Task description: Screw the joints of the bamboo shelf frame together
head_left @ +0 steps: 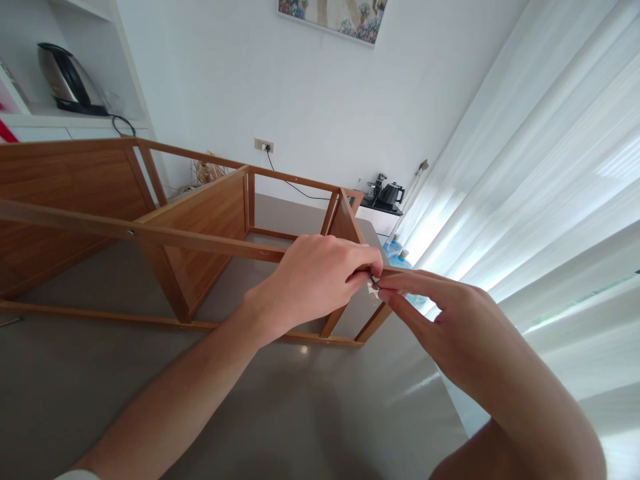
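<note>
A wooden shelf frame [215, 240] lies on its side on a grey tabletop, with its slatless panels standing across it. My left hand [320, 280] rests over the near upper rail towards its right end, fingers curled and thumb and index finger closed at the rail. Against it, my right hand [440, 313] pinches with thumb and fingertips from the right. Between the fingertips of both hands shows a small metal piece [374, 281], which looks like a screw. Its ends are hidden by the fingers, and I cannot tell how far it sits in the wood.
On the grey tabletop [240, 413], a thin metal rod [11, 322] lies at the left edge. An electric kettle [70, 80] stands on a white shelf at upper left. Behind the frame are a black kettle [391, 193], water bottles [395, 248] and a white curtain [540, 153].
</note>
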